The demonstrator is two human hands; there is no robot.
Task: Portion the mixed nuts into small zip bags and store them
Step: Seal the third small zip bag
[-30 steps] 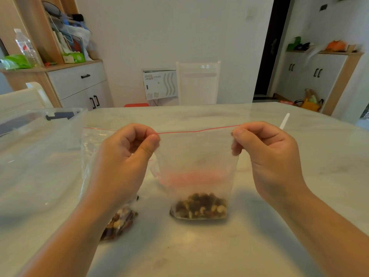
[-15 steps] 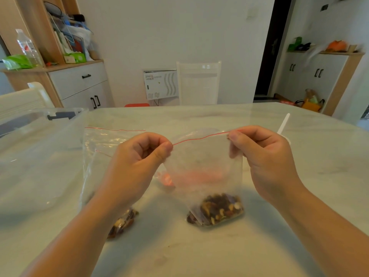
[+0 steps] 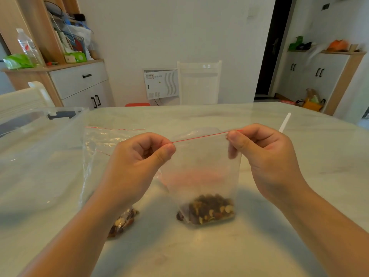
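Note:
A small clear zip bag (image 3: 203, 172) with a red seal line hangs upright over the table, a heap of mixed nuts (image 3: 207, 209) in its bottom. My left hand (image 3: 137, 166) pinches the seal at its left end between thumb and forefinger. My right hand (image 3: 263, 154) pinches the seal at its right end. A second clear zip bag (image 3: 99, 148) with nuts (image 3: 123, 221) in it lies behind my left forearm, partly hidden.
A large clear plastic storage box (image 3: 36, 148) stands at the left on the pale marble table (image 3: 299, 196). A white stick-like handle (image 3: 285, 121) pokes up behind my right hand. A white chair (image 3: 199, 82) stands at the far edge.
My left hand has slid right along the red seal, closer to my right hand. The bag swung a little and its nuts shifted right.

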